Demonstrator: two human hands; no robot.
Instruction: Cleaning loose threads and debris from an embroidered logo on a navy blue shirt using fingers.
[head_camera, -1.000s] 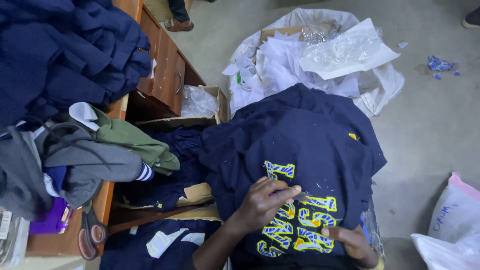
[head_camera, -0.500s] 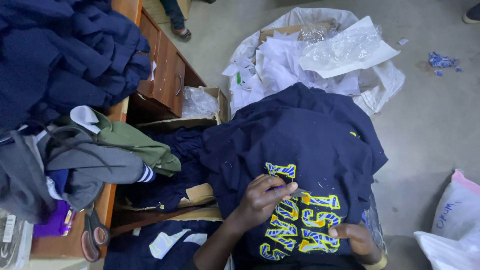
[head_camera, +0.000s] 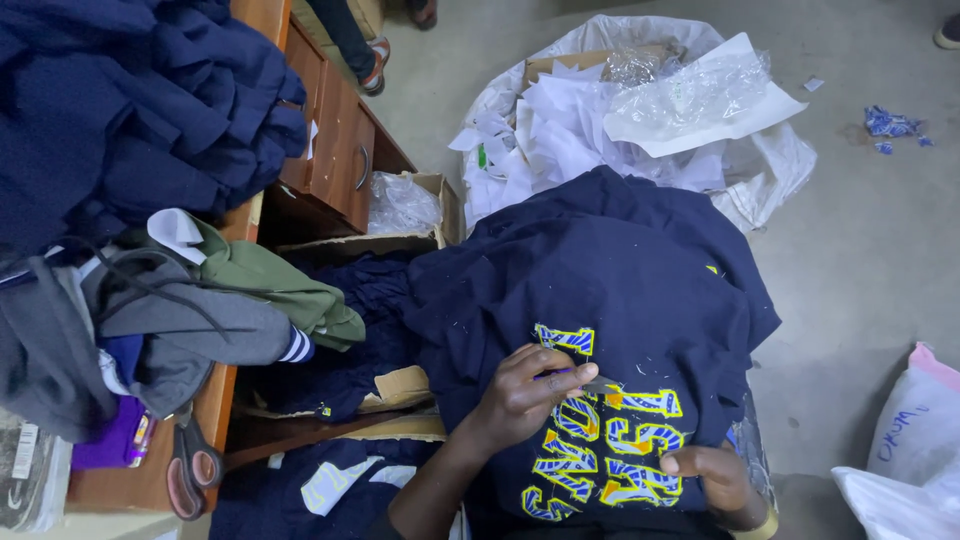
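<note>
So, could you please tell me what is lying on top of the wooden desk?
The wooden desk carries piled navy garments, grey clothing, a green garment and scissors. Whatever lies beneath the piles is covered.

navy garment (head_camera: 600, 290) | spread flat on lap | yellow-blue lettering (facing up)

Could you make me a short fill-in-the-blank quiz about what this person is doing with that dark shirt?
1. The left hand pinches a small tool against the ____ and blue lettering on the navy garment.
2. The right hand rests on the garment's ____ edge in the picture, below the lettering.
3. A pair of scissors lies on the ____ desk to the left.
4. Behind the garment sits a white sack full of ____ scraps.

Missing words: yellow; lower; wooden; paper
</note>
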